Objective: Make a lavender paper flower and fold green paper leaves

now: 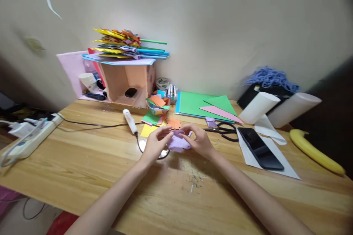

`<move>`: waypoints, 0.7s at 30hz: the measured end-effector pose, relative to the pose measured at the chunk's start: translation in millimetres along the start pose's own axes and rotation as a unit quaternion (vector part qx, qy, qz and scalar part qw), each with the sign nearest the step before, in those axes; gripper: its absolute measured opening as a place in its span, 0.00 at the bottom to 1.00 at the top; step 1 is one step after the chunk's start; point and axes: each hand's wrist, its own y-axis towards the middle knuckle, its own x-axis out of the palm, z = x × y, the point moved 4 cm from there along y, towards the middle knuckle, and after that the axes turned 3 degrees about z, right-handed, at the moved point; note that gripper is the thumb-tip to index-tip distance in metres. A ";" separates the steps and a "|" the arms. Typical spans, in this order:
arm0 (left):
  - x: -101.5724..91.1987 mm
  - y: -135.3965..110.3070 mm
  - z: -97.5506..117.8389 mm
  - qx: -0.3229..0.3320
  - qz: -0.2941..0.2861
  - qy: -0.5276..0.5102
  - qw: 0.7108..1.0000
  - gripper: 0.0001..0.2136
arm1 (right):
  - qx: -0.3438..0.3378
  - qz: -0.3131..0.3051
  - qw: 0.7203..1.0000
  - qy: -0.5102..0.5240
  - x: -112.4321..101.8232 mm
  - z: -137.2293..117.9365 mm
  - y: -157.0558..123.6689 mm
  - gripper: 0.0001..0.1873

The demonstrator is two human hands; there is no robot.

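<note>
Both of my hands meet over the middle of the wooden table (82, 161), holding a folded piece of light purple paper (178, 141) between them. My left hand (156, 143) pinches the paper's left side with curled fingers. My right hand (199, 140) grips the right side, fingers bent over the top edge. The paper sits just above the tabletop. An orange paper cut-out (173, 122) and a yellow sheet (148, 130) lie just behind my hands.
Black scissors (224, 131) and a black phone (260, 148) on white paper lie to the right, with a banana (314, 151) beyond. Green and pink sheets (205, 107), a bowl of paper scraps (157, 105), a cardboard shelf (127, 80), a corded white tool (129, 121) and a power strip (30, 136) stand behind and left.
</note>
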 end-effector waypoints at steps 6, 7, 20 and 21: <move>-64.9 -19.5 3.2 -0.011 0.102 0.014 0.995 0.14 | 0.031 -0.079 0.989 0.121 63.3 -40.2 21.5 0.08; -82.2 -22.7 0.3 -0.017 0.138 0.015 0.990 0.14 | 0.042 -0.087 0.987 0.131 74.8 -42.5 25.7 0.08; -198.3 -40.7 -30.0 0.004 0.348 0.068 0.935 0.15 | 0.087 -0.088 0.992 0.001 208.1 -28.9 78.0 0.08; -198.5 -42.2 -28.6 0.003 0.354 0.071 0.933 0.15 | 0.083 -0.092 0.992 0.006 208.2 -29.3 77.5 0.08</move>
